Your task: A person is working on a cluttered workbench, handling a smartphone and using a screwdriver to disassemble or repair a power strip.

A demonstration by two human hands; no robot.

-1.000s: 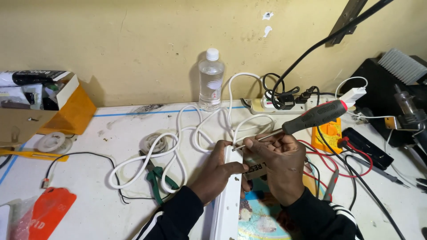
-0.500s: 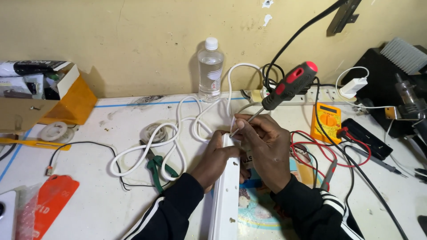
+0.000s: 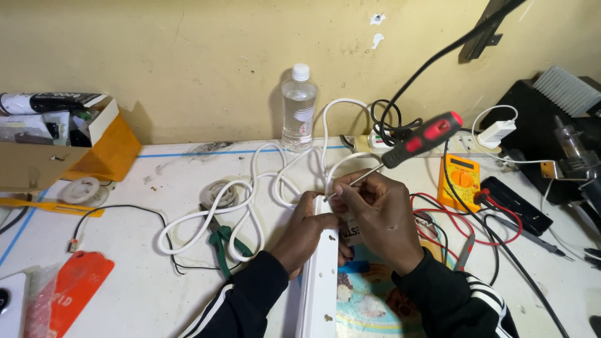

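Person at a white table [image 3: 125, 294], both hands on a white power strip [image 3: 320, 275] lying near the front edge, running from front toward the middle. Left hand [image 3: 307, 228] fingers closed around the strip's far end, pinning it down. Right hand [image 3: 379, 213] fingers pinched on the shaft of a red-and-black screwdriver [image 3: 421, 139], tip down at the strip's far end where the white cable [image 3: 250, 194] enters; handle tilts up and right. Cable loops across the middle of the table toward the back edge.

Step in hand, as I judge it: working a screw or clamp at the cable-entry end. Whether the tip sits in a screw, cannot tell, fingers cover it. Next move likely calls for steady downward pressure and twisting, with the left hand stopping the strip from sliding.

Around: green pliers [image 3: 220, 241] left of the strip, water bottle [image 3: 298, 107] at the back edge, yellow multimeter [image 3: 460, 180] right with red leads [image 3: 494, 219], cardboard box [image 3: 56, 147] back left corner.
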